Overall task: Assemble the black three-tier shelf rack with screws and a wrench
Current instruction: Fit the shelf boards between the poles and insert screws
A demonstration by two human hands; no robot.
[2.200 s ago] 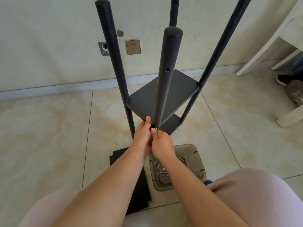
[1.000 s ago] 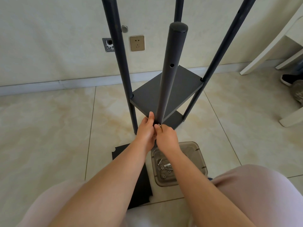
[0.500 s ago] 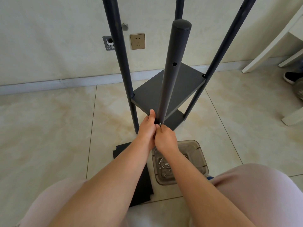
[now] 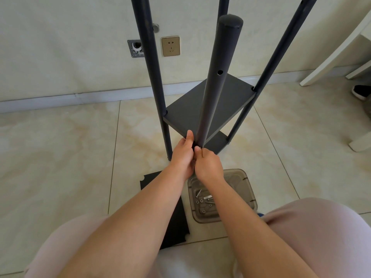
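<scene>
The black rack stands on the tiled floor with four upright poles and two shelves fixed to them. Its near pole (image 4: 218,81) runs down to the front corner of the upper shelf (image 4: 230,101). A lower shelf (image 4: 216,144) sits beneath. My left hand (image 4: 181,157) grips the near pole at that corner, thumb pointing up along the shelf edge. My right hand (image 4: 208,167) touches it and pinches a small metal part against the pole; whether it is a screw or the wrench is hidden by my fingers.
A loose black shelf panel (image 4: 176,217) lies flat under my left forearm. A clear brown tray (image 4: 243,189) holding several screws (image 4: 202,201) sits under my right forearm. White furniture legs (image 4: 331,53) and a shoe (image 4: 361,91) are at the right. My knees fill the bottom.
Both hands stay at the same shelf corner on the near pole. My right hand's fingers have shifted slightly there. The view has moved a little.
</scene>
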